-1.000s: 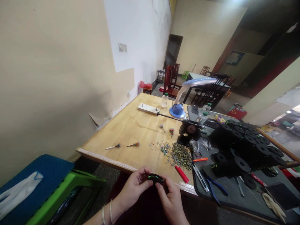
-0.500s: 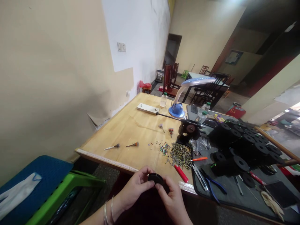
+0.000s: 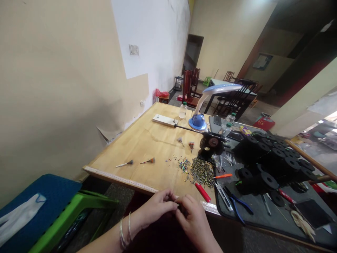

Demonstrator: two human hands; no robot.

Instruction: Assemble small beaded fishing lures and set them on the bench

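Observation:
My left hand (image 3: 155,208) and my right hand (image 3: 191,218) meet at the table's front edge, their fingertips pinching a small black spool (image 3: 179,205). Fingers hide almost all of it. Just beyond the hands lie a red tube-shaped marker (image 3: 202,192) and a heap of striped black-and-gold beads (image 3: 202,172). Loose colored sequins (image 3: 184,165) are scattered left of that heap. A metal ruler (image 3: 209,207) lies by my right hand. Bracelets circle my left wrist.
Two small brushes (image 3: 124,163) lie on the wooden table (image 3: 137,147). A black clamp (image 3: 210,146) and blue desk lamp (image 3: 197,121) stand behind. On the dark mat (image 3: 252,214) are blue-handled pliers (image 3: 237,207) and several stacked black rolls (image 3: 263,182).
My fingers have closed further around the black spool, which was plainly visible earlier and is now nearly hidden. My hands have drawn closer together, and the view has shifted slightly.

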